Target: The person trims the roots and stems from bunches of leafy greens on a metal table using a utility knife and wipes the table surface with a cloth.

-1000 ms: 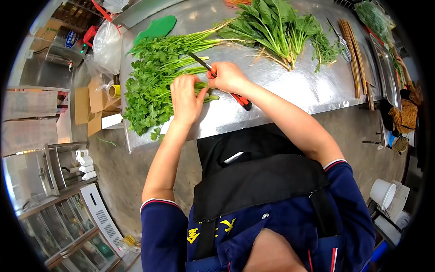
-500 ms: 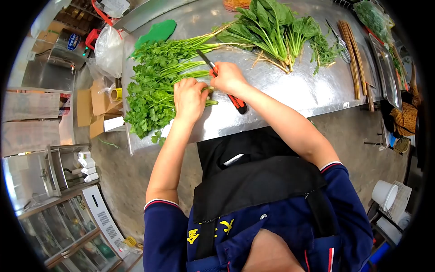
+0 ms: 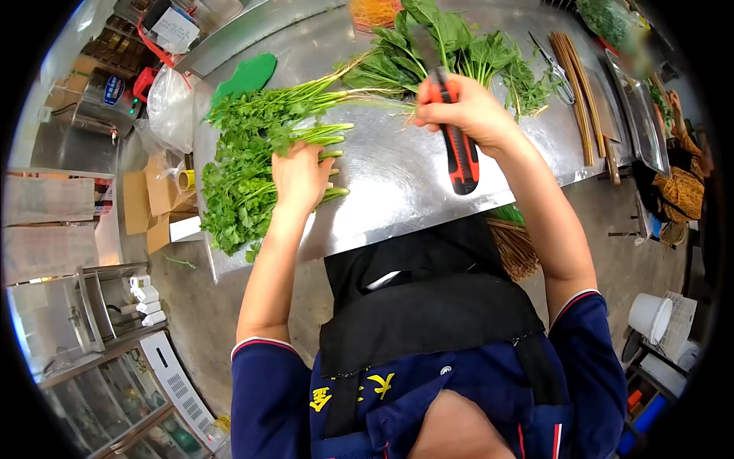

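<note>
On the metal table (image 3: 397, 183), leafy celery-like greens (image 3: 237, 176) lie at the left with their cut stalk ends pointing right. My left hand (image 3: 300, 177) is closed around some of those stalks near their ends. My right hand (image 3: 466, 115) grips a red and black utility knife (image 3: 462, 161), raised over the table with its blurred blade pointing away from me. Behind it are broad-leafed greens (image 3: 386, 67), partly hidden by the knife and hand. Thin roots show just left of my right fingers.
A green cloth-like piece (image 3: 248, 75) lies at the back left. Scissors (image 3: 556, 69) and long brown sticks (image 3: 577, 92) lie at the right, beside a tray (image 3: 636, 115). A cardboard box (image 3: 153, 195) stands left of the table. Part of another person (image 3: 679, 183) shows far right.
My right hand has moved right and away from the stalks with the knife. My left hand has shifted slightly left. The view has shifted, and a brown bundle now shows below the table edge.
</note>
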### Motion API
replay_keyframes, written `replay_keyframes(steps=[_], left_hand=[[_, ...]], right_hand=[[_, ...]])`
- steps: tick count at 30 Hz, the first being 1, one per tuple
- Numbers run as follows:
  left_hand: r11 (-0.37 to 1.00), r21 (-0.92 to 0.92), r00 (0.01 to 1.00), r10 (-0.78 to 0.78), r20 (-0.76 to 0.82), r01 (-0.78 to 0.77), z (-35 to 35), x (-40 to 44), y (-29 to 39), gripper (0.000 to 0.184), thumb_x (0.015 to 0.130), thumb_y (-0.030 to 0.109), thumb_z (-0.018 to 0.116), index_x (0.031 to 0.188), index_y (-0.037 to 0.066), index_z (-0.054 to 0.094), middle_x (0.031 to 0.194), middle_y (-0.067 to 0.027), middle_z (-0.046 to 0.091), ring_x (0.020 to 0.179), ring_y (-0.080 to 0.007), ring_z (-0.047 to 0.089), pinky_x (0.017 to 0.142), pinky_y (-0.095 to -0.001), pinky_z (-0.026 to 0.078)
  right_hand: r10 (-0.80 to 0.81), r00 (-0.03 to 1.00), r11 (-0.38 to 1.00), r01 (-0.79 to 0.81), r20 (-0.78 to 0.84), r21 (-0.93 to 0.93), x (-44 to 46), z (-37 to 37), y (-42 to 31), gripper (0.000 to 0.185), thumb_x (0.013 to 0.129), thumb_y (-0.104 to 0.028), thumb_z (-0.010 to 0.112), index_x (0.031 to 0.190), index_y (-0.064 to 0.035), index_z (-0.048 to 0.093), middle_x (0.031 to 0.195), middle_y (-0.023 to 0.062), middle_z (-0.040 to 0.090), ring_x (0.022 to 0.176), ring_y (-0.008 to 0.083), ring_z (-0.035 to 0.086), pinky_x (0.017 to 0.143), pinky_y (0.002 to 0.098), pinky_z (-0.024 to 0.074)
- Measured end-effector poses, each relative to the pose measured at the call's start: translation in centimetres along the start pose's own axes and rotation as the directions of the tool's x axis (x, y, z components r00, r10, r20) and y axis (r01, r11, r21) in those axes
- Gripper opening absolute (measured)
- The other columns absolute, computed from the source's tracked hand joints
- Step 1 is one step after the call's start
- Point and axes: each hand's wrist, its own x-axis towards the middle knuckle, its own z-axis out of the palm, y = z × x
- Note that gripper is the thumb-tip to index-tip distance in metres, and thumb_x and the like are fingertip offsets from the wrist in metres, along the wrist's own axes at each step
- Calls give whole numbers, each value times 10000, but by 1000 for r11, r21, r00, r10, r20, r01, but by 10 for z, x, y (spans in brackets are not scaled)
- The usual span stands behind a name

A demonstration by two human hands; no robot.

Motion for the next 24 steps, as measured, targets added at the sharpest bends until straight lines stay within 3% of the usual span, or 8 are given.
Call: replay_keyframes(steps=[4,9,11,13,17,20,21,24], left_hand=[[991,-122,992,42,-120,-57,-9,4,-11,124,680,127,703,740,40,639,748,-123,605,779,-325,574,699,-429,444],[966,8,958,258,-128,-259,10,31,-16,236,807,100,590,1038,56,611,1085,-109,584,1019,-296,529,901,-403,383],[977,-7,977,214,0,-214,24,33,-34,234,837,130,558,1057,66,605,1085,-110,579,1006,-302,531,912,-407,373],[993,-67,980,111,164,-101,22,37,-43,235,871,182,520,1063,82,610,1033,-113,589,977,-305,537,923,-422,355],[993,-31,971,121,205,-117,9,33,-52,200,859,169,532,999,68,634,952,-121,602,953,-293,547,911,-413,351],[998,-35,961,59,272,-51,-1,30,-64,206,821,168,568,982,73,653,956,-121,599,957,-306,545,883,-429,364],[995,-98,953,42,302,-13,-1,32,-67,210,815,186,582,976,73,657,979,-121,593,961,-314,543,874,-428,371],[979,-196,984,-17,179,52,-7,58,-50,207,782,166,626,949,47,655,1001,-131,589,979,-315,542,867,-419,380]], right_hand=[[-32,996,966,52,-83,253,-36,-52,-2,174,744,-45,674,861,-60,545,741,36,564,674,111,582,619,214,465],[-101,827,907,305,-553,291,-71,-135,6,167,740,-45,683,834,-62,546,788,84,627,668,118,599,629,221,474],[-122,703,848,441,-701,294,-72,-157,12,149,758,-49,676,837,-52,550,804,86,621,710,136,610,656,231,483],[-88,650,952,278,-755,128,-71,-192,27,185,783,-40,650,940,-11,556,796,61,588,699,138,585,638,232,461],[-20,589,981,166,-808,97,-80,-216,54,193,784,-17,627,962,-12,551,777,38,571,647,124,559,644,255,472],[161,666,904,196,-728,379,-81,-170,58,292,809,-66,639,1054,13,500,802,78,597,627,113,556,602,209,501],[155,803,905,118,-575,409,-84,-171,84,282,801,-63,645,1040,7,513,784,64,592,644,108,572,560,197,482],[301,862,905,-123,-408,408,-82,-108,103,205,842,-157,622,997,-49,541,741,35,577,607,90,547,543,201,457]])
